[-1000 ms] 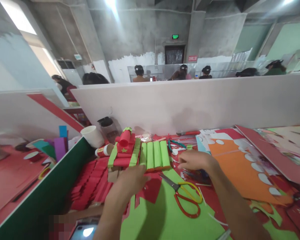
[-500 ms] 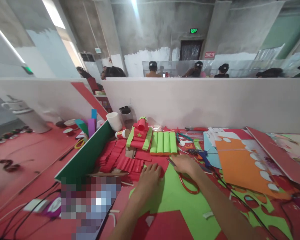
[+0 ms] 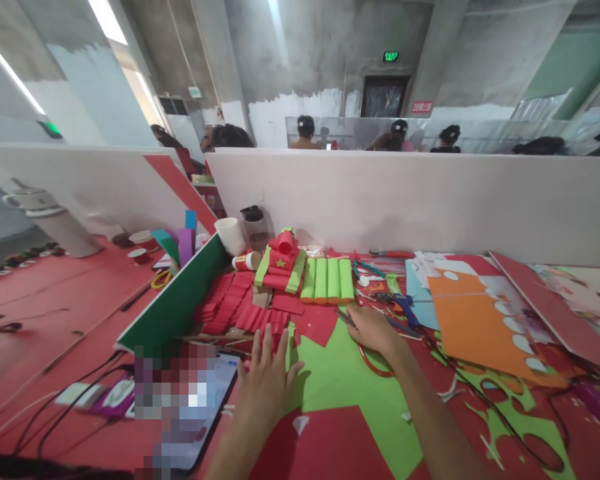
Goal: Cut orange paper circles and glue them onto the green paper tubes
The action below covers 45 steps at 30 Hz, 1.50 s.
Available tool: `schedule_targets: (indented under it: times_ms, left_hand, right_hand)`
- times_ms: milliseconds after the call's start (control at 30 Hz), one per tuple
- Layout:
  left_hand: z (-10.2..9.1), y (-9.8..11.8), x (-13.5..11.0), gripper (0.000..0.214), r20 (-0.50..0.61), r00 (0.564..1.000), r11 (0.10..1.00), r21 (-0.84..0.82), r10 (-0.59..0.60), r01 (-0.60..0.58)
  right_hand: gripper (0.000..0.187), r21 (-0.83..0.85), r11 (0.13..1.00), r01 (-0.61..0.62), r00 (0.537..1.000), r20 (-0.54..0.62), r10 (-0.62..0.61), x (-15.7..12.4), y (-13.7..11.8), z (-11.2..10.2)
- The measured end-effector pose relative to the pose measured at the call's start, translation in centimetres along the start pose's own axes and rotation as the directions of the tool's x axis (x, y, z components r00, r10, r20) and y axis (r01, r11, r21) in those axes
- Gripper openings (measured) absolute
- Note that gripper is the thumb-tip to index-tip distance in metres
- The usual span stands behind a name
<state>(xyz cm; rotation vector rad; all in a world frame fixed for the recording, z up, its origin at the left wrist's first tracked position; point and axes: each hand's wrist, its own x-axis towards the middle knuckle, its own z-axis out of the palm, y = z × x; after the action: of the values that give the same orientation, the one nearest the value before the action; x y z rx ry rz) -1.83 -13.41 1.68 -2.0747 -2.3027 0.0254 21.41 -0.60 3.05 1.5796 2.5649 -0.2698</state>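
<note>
My left hand (image 3: 267, 370) is open, its fingers spread above the left edge of the green paper (image 3: 337, 373) and pointing at the folded red paper strips (image 3: 263, 320). My right hand (image 3: 373, 328) is closed on a pair of scissors (image 3: 374, 363) with red-orange handles; the dark blades point up and left over the paper. A red sheet (image 3: 325, 443) lies across the near part of the green one. Just beyond my hands are several green paper rolls (image 3: 327, 280) side by side and a red-and-green paper model (image 3: 280, 267) bearing a gold star.
A green board (image 3: 175, 300) edges the workspace at left, with a phone (image 3: 205, 400) in front of it. To the right lie a blue glue gun (image 3: 405, 307), orange paper (image 3: 473, 323) and green scraps (image 3: 520, 407). A white partition (image 3: 405, 200) stands behind.
My left hand has moved left and nearer, off the red paper, and its fingers have spread. My right hand still grips the scissors in about the same place.
</note>
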Motion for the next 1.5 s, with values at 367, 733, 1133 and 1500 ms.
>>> schedule_targets:
  times_ms: [367,733,1133,1500]
  left_hand:
    - [-0.6,-0.9,-0.5,0.057,0.202,0.979,0.997,0.062,0.041,-0.054]
    - [0.2,-1.8,0.2,0.057,0.187,0.974,0.99,0.039,0.125,-0.135]
    - [-0.3,1.9,1.5,0.044,0.102,0.975,0.974,-0.133,0.198,-0.184]
    - [-1.1,2.4,4.4,0.028,0.255,0.955,0.949,-0.307,0.152,-0.069]
  right_hand:
    - [0.025,0.068,0.994,0.081,0.993,-0.095,-0.074,-0.4,1.0,1.1]
    - [0.032,0.099,0.993,0.062,0.989,-0.143,-0.048,-1.1,0.9,0.8]
    - [0.051,0.223,0.975,-0.003,0.975,-0.216,0.052,-2.5,5.0,-1.5]
    - [0.035,0.135,0.989,-0.067,0.998,-0.012,0.069,-2.6,4.5,-1.0]
